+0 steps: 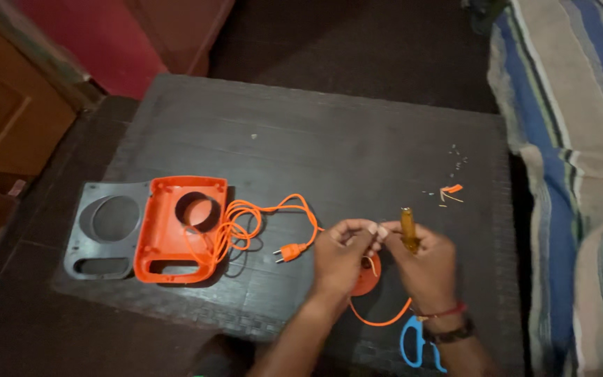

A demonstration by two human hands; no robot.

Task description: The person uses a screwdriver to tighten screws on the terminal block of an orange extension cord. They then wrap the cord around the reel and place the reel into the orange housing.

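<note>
Both my hands meet over the near middle of the dark woven-textured table [329, 146], fingertips almost touching each other

Left hand [340, 255]: thumb and forefinger pinched closed on something thin, I judge the bared end of the thin orange cord [378, 321]; the pinch point itself is too small to make out for certain. Other fingers curled in

Right hand [423, 262]: closed round a translucent amber-handled tool [408, 229], probably a small screwdriver. Its long axis stands nearly upright, top end poking up past my knuckles and pointing away from me. Forefinger and thumb of this hand also reach left toward the pinch

Key relation: the cord end sits between the two sets of fingertips, just left of the amber handle, so the left hand has it and the right is just beside it. The cord drops from there, loops under my right wrist and back toward a round orange plastic disc [368, 274] lying on the table beneath my hands, partly hidden by them

Around:
- small orange two-pin plug [289, 252] just left of my left hand, its cable coiling away to the left
- orange plastic housing shell with a round hole [179, 230], well apart on the left, coil lying against it
- grey plastic cover plate [102, 230] touching the shell's left edge
- blue-handled scissors [417, 345] at the near table edge, under my right wrist
- orange scraps of insulation [449, 191] beyond my right hand
- striped blue and beige cloth [574, 139] off to the right
</note>
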